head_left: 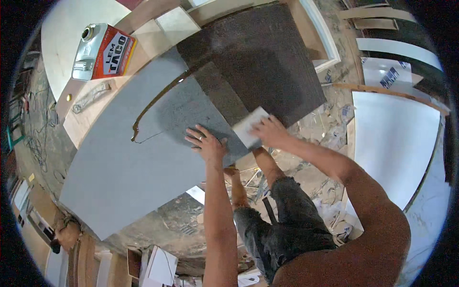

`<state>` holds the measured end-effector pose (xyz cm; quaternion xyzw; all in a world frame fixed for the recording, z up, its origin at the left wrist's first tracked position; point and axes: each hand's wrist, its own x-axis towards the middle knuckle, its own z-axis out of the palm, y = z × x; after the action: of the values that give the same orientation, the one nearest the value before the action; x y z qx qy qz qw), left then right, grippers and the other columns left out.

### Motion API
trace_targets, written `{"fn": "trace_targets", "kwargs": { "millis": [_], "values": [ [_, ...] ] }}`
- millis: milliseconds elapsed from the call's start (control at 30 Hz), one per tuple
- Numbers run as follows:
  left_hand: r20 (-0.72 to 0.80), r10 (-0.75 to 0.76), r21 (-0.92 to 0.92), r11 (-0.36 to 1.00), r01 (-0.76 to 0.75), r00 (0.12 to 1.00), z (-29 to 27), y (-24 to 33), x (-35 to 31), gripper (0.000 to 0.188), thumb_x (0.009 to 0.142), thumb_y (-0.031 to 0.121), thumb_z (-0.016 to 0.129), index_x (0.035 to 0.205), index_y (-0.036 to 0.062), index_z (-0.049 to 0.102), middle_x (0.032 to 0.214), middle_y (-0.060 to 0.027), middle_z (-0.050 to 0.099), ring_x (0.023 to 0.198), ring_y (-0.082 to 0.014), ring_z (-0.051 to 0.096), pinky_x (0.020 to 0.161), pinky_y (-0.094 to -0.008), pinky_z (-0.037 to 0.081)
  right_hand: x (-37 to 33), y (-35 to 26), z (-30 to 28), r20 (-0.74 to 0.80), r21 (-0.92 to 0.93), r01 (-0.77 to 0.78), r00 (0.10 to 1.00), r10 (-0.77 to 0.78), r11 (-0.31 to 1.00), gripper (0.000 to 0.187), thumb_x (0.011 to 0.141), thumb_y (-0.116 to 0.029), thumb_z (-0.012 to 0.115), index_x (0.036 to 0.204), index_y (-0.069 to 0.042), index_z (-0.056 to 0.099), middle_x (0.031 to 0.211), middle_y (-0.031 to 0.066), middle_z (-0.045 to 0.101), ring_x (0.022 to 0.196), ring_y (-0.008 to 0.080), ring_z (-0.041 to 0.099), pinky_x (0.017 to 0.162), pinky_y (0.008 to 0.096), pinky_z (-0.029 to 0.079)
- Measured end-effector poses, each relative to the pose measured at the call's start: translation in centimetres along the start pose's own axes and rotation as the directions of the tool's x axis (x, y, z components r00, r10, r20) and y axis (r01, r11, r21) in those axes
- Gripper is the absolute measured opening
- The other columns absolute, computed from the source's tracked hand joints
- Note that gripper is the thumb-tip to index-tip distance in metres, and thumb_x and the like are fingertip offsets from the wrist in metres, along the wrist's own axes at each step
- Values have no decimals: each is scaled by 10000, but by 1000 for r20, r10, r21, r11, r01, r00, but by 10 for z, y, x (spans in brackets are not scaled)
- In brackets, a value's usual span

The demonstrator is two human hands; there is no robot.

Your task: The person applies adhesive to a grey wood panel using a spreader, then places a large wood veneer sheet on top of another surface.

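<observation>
A large grey sheet (pixel 119 182) lies across the work surface, its right part coated dark brown. My left hand (pixel 208 145) rests on the sheet with its fingers spread, a ring on one finger. In my right hand (pixel 271 132), slightly blurred, is a flat off-white rectangular piece (pixel 250 126), pressed against the sheet at its near edge. Behind that piece, a lighter brown strip (pixel 224 93) crosses the dark coating. A thick line of shiny amber liquid (pixel 158 98) curves over the grey part and runs into the brown area.
An orange and silver metal can (pixel 104 51) with its spout uncapped stands at the far left on pale boards. Beside it lies a clear crumpled plastic piece (pixel 92 96). To the right is a white panel (pixel 394 148). Scraps litter the floor (pixel 330 172) around my legs.
</observation>
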<state>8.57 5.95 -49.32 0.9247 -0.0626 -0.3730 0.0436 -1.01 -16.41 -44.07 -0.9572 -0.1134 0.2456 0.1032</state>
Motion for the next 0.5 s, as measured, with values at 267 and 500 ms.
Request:
{"fn": "trace_targets", "kwargs": {
  "millis": [267, 500],
  "values": [
    [-57, 191, -195, 960, -199, 980, -3, -26, -3, 1175, 736, 367, 864, 1568, 38, 103, 1608, -327, -22, 1458, -578, 31, 1049, -747, 313, -136, -42, 25, 103, 429, -257, 966, 236, 866, 474, 834, -7, 528, 1242, -198, 679, 1175, 86, 701, 1069, 316, 615, 954, 451, 482],
    [-292, 53, -335, 929, -154, 955, 11, -111, -10, 1078, 761, 317, 832, 1551, -6, 173, 1577, -369, 125, 1441, -567, 153, 1142, -602, 296, 58, -36, -105, -529, 388, 80, 835, 151, 918, 525, 785, 33, 524, 1267, -131, 653, 1267, 139, 646, 1149, 356, 583, 994, 483, 462]
  ]
}}
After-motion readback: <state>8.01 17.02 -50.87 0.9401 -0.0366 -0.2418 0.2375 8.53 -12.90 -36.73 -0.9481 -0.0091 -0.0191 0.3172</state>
